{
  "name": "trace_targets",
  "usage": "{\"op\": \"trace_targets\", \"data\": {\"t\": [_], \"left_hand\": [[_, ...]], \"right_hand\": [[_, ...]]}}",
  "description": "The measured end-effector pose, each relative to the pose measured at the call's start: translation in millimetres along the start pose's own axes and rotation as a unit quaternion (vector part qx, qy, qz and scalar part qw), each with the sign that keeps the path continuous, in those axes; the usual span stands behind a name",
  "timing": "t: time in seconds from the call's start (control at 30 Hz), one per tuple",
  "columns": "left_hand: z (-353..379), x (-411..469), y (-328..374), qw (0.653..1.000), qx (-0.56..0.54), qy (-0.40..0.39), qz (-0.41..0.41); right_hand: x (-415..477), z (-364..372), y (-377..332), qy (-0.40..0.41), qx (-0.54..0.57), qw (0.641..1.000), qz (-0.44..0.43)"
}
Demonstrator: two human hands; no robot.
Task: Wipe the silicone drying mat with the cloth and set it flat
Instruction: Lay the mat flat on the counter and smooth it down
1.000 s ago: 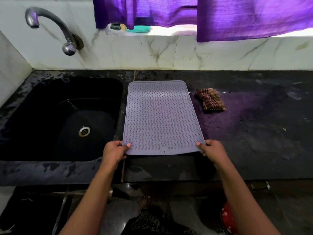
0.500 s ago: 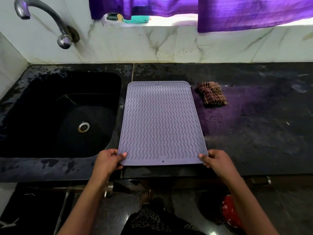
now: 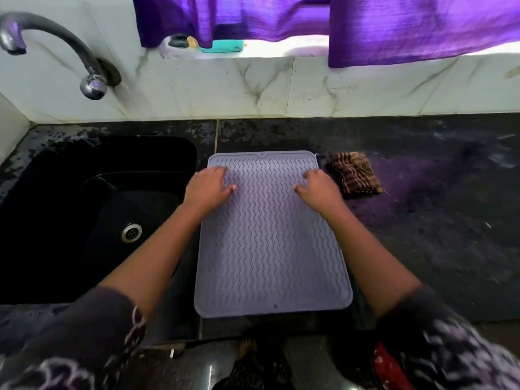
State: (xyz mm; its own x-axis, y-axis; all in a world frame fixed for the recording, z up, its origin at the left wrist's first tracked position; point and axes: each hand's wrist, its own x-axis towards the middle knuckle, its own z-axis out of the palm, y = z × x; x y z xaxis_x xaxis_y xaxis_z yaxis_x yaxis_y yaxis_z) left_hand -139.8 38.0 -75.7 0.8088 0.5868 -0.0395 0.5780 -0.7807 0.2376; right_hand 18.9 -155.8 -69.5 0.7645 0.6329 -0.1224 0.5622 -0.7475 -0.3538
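Observation:
A lilac-grey silicone drying mat [image 3: 270, 249] with a wavy ribbed surface lies flat on the black counter, just right of the sink. My left hand [image 3: 206, 190] rests palm down on the mat's far left part, fingers spread. On the far right part of the mat my right hand [image 3: 318, 190] presses flat in the same way. Neither hand holds anything. A crumpled brown striped cloth [image 3: 353, 174] sits on the counter beside the mat's far right corner, apart from my right hand.
A black sink [image 3: 92, 215] with a metal drain lies to the left, under a curved metal tap [image 3: 56, 49]. The marble backsplash and a window ledge with purple curtains [image 3: 394, 23] stand behind. The dark counter [image 3: 436, 220] stretches right.
Both hands have let go of the mat's near corners and moved to its far part, palms down. The mat now lies flat and my view has leaned in closer.

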Motion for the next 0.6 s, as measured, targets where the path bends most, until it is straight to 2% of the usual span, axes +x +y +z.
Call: {"op": "trace_targets", "data": {"t": [0.1, 0.17, 0.37, 0.6], "left_hand": [[20.1, 55.6, -6.4, 0.995, 0.021, -0.093, -0.017], [34.9, 70.4, -10.0, 0.992, 0.001, -0.119, -0.033], [63.2, 73.7, -6.2, 0.996, 0.009, -0.067, -0.056], [58.5, 84.5, -5.7, 0.991, -0.001, -0.118, -0.059]], "right_hand": [[58.5, 22.0, -12.8, -0.047, -0.027, 0.999, -0.005], [76.8, 35.7, -9.6, -0.067, -0.030, 0.997, 0.016], [87.0, 55.0, 2.8, -0.035, -0.054, 0.998, 0.004], [103.9, 52.7, 6.4, -0.103, -0.059, 0.993, 0.016]]}}
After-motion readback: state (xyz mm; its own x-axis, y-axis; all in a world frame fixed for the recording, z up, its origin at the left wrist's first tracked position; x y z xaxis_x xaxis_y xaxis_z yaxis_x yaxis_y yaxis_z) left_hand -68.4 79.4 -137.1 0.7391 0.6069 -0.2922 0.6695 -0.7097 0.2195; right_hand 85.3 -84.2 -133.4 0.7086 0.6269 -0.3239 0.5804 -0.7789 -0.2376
